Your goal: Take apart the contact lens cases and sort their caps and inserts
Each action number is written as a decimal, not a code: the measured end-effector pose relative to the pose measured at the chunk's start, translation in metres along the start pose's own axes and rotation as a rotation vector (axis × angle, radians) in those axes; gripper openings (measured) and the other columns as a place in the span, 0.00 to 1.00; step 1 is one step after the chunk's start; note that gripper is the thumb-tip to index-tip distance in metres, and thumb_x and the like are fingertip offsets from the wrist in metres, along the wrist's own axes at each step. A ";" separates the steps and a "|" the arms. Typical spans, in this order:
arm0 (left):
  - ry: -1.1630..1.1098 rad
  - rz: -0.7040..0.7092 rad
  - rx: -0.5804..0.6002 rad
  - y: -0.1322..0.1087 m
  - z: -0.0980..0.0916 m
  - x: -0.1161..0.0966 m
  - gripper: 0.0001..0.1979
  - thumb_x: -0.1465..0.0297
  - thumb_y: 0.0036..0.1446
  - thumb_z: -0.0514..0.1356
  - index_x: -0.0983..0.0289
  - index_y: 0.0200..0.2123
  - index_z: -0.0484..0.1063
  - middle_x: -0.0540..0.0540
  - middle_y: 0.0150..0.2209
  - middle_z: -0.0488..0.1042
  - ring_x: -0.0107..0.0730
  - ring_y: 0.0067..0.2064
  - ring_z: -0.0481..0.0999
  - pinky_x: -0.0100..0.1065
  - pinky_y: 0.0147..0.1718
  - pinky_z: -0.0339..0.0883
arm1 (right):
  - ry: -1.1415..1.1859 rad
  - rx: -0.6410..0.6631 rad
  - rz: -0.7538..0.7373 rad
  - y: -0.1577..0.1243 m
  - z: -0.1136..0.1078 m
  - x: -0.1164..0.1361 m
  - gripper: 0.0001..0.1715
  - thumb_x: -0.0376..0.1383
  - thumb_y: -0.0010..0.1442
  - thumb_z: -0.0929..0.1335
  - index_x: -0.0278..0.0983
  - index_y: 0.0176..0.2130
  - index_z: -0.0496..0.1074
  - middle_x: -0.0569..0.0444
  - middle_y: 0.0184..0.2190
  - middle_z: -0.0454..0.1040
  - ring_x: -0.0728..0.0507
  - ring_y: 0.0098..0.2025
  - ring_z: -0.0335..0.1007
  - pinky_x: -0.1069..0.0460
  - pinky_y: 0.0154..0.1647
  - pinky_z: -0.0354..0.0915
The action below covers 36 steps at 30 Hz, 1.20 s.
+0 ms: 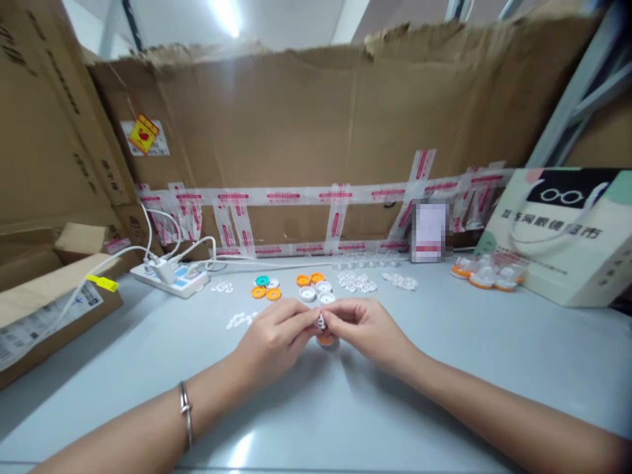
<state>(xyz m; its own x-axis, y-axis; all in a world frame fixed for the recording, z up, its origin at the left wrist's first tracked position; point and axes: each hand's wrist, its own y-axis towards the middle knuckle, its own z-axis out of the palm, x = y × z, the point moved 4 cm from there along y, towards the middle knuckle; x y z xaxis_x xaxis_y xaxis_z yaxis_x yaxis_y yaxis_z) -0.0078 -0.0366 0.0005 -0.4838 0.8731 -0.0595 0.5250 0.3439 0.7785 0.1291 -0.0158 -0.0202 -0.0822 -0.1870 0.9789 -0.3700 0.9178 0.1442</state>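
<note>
Clear piece (320,322), tiny, possibly ribbed, over orange cap (324,341)

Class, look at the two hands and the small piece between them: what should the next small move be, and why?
Probably press the small clear piece down onto the orange cap. The left hand and the right hand both pinch it at the fingertips, right above that cap, which seems to sit on the table just beneath them.
</note>
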 end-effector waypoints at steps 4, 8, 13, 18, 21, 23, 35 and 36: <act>0.052 0.025 -0.016 -0.001 0.001 -0.001 0.08 0.78 0.54 0.56 0.65 0.38 0.70 0.54 0.30 0.74 0.26 0.31 0.72 0.28 0.30 0.69 | -0.019 0.023 -0.024 0.001 0.003 0.002 0.18 0.42 0.54 0.65 0.32 0.36 0.76 0.51 0.25 0.74 0.50 0.28 0.69 0.53 0.32 0.66; 0.114 0.072 -0.017 0.004 -0.001 -0.002 0.08 0.77 0.56 0.55 0.65 0.39 0.70 0.55 0.30 0.74 0.27 0.31 0.72 0.29 0.29 0.69 | -0.014 0.013 -0.062 0.002 0.002 0.009 0.16 0.40 0.54 0.65 0.32 0.36 0.76 0.51 0.26 0.75 0.48 0.30 0.70 0.51 0.35 0.67; 0.135 0.126 -0.063 0.035 -0.017 0.006 0.08 0.76 0.55 0.55 0.65 0.38 0.72 0.54 0.29 0.74 0.27 0.31 0.72 0.29 0.30 0.69 | -0.043 -0.042 -0.121 0.015 -0.010 0.040 0.14 0.39 0.52 0.66 0.31 0.33 0.76 0.52 0.24 0.74 0.49 0.28 0.71 0.52 0.35 0.69; 0.056 0.163 -0.235 0.056 -0.034 0.014 0.08 0.77 0.52 0.58 0.64 0.37 0.72 0.54 0.30 0.73 0.24 0.30 0.72 0.27 0.29 0.69 | -0.046 -0.103 -0.194 0.026 -0.017 0.072 0.11 0.36 0.48 0.67 0.31 0.29 0.76 0.53 0.22 0.74 0.48 0.28 0.72 0.53 0.32 0.70; 0.049 0.186 -0.279 0.049 -0.032 0.012 0.09 0.77 0.51 0.60 0.64 0.37 0.72 0.53 0.30 0.73 0.24 0.30 0.72 0.26 0.28 0.69 | -0.068 -0.124 -0.215 0.024 -0.013 0.070 0.10 0.34 0.48 0.66 0.31 0.27 0.76 0.53 0.21 0.74 0.48 0.27 0.73 0.54 0.31 0.70; 0.055 0.196 -0.281 0.042 -0.030 0.009 0.09 0.78 0.50 0.60 0.64 0.37 0.73 0.54 0.30 0.74 0.25 0.30 0.72 0.26 0.29 0.69 | -0.097 -0.139 -0.231 0.019 -0.009 0.064 0.10 0.34 0.48 0.66 0.31 0.27 0.76 0.53 0.21 0.74 0.48 0.27 0.73 0.55 0.29 0.70; 0.051 0.090 -0.344 0.041 -0.037 -0.011 0.07 0.74 0.51 0.61 0.61 0.36 0.74 0.51 0.30 0.74 0.24 0.31 0.73 0.26 0.31 0.70 | 0.057 -0.175 -0.345 0.000 -0.006 0.066 0.11 0.36 0.49 0.67 0.33 0.30 0.77 0.54 0.23 0.75 0.49 0.26 0.72 0.54 0.30 0.70; 0.007 0.044 -0.357 0.040 -0.036 -0.010 0.07 0.73 0.51 0.61 0.62 0.35 0.74 0.51 0.31 0.73 0.24 0.31 0.73 0.27 0.32 0.71 | 0.101 -0.163 -0.309 0.001 -0.006 0.065 0.10 0.36 0.49 0.67 0.32 0.29 0.77 0.54 0.22 0.75 0.49 0.26 0.73 0.54 0.30 0.70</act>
<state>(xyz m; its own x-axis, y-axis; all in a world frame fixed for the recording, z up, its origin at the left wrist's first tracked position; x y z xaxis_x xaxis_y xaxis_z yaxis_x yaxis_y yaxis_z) -0.0073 -0.0442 0.0544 -0.4718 0.8815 -0.0176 0.2686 0.1627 0.9494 0.1290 -0.0253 0.0440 0.1054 -0.4359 0.8938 -0.2100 0.8688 0.4485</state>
